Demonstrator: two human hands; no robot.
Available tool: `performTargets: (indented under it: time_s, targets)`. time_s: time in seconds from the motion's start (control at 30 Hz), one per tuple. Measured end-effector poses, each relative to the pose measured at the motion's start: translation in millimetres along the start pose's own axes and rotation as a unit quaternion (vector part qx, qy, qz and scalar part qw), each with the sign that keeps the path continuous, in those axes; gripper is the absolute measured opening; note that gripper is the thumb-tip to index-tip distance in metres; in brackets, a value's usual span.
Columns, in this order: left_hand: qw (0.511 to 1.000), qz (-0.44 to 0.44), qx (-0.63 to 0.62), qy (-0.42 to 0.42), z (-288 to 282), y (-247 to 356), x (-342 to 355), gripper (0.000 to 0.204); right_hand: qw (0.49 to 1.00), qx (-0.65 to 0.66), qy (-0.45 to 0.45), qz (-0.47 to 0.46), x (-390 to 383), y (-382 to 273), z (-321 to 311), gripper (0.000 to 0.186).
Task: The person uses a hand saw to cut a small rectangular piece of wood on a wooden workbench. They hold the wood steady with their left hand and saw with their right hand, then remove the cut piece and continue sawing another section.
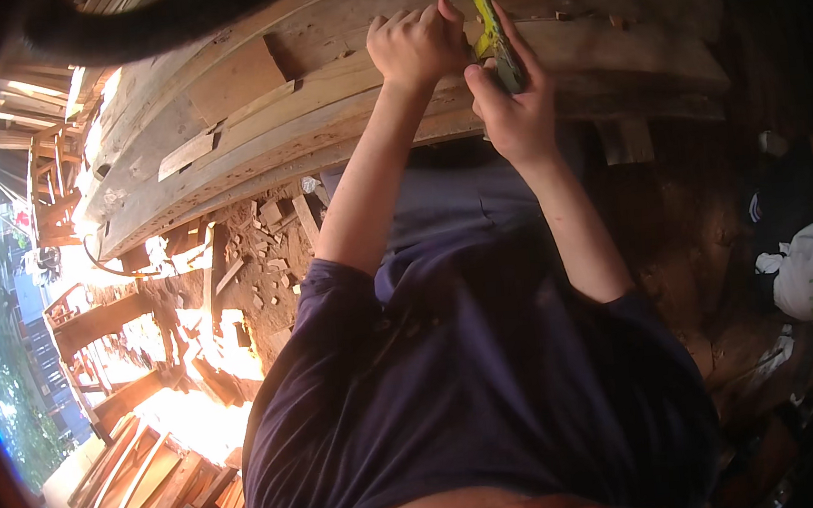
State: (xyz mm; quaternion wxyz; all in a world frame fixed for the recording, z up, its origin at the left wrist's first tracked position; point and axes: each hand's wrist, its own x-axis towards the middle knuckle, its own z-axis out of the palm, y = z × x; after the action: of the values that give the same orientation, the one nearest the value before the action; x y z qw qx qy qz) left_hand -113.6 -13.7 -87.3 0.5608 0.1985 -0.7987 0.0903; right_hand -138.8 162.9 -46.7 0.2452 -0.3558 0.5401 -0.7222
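My right hand [518,116] is wrapped round the dark grip of a long, narrow yellow-green tool [480,0]. The tool tilts up and away, past the top edge of the view, so its kind cannot be made out. Just left of it, my left hand [419,45] is closed in a fist with the thumb up, close against a yellow-green part of the tool. Whatever those fingers hold is hidden. Both hands are over a bench of long wooden boards [345,85].
A flat wood piece [238,76] and a short offcut [187,155] lie on the boards. Small wood scraps [271,212] litter the dirt floor at left. Stacked lumber [138,485] fills the lower left. A white bag [809,270] is at far right. A dark curved object [160,30] crosses the top left.
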Motion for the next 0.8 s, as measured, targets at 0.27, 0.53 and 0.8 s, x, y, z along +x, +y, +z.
performTargets:
  time_s: [0.27,0.53,0.8]
  targets:
    - [1.0,-0.011,0.019,-0.007,19,-17,6,0.045,0.997,-0.065,-0.006,-0.031,-71,0,-5,0.074]
    - [1.0,-0.007,0.018,-0.006,15,-12,5,0.048,0.995,-0.094,-0.01,-0.037,-72,-10,-16,0.073]
    - [0.999,-0.007,0.028,-0.016,13,-11,5,0.047,0.999,-0.052,-0.002,-0.009,-54,-27,-2,0.072]
